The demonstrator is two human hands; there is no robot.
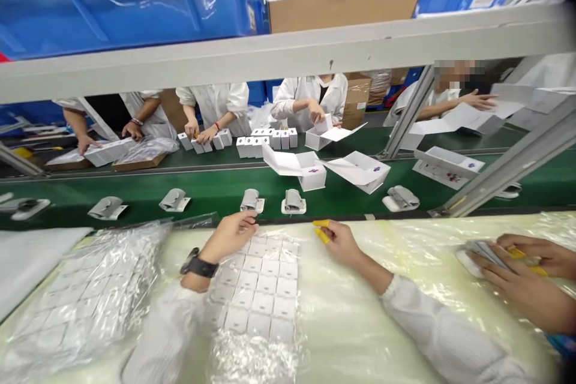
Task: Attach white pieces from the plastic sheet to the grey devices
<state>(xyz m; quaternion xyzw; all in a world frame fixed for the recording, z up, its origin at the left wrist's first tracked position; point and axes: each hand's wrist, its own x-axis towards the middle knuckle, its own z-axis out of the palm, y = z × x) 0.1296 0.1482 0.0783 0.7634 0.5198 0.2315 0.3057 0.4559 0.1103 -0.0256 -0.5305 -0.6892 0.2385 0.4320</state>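
My left hand [228, 237], with a black band on the wrist, is at the edge of the green conveyor belt [216, 189]. Its fingers are bent and apart, holding nothing I can see. Just beyond them lies a white device with a grey rolled cuff [250, 200], like a wrist blood pressure monitor; a similar cuffed device [294, 201] sits to its right. My right hand [341, 244] hovers by the belt edge, two yellow-capped fingertips slightly apart and nothing between them. Between my forearms lies a clear plastic bag of white square pieces [256, 288] in rows.
Another plastic bag of white pieces [90, 288] lies at left. At right, a co-worker's hands [517, 270] hold a grey-and-white device. Open white boxes [360, 171] and more devices stand on the belt. Several co-workers handle boxes opposite. A metal shelf beam [288, 51] crosses above.
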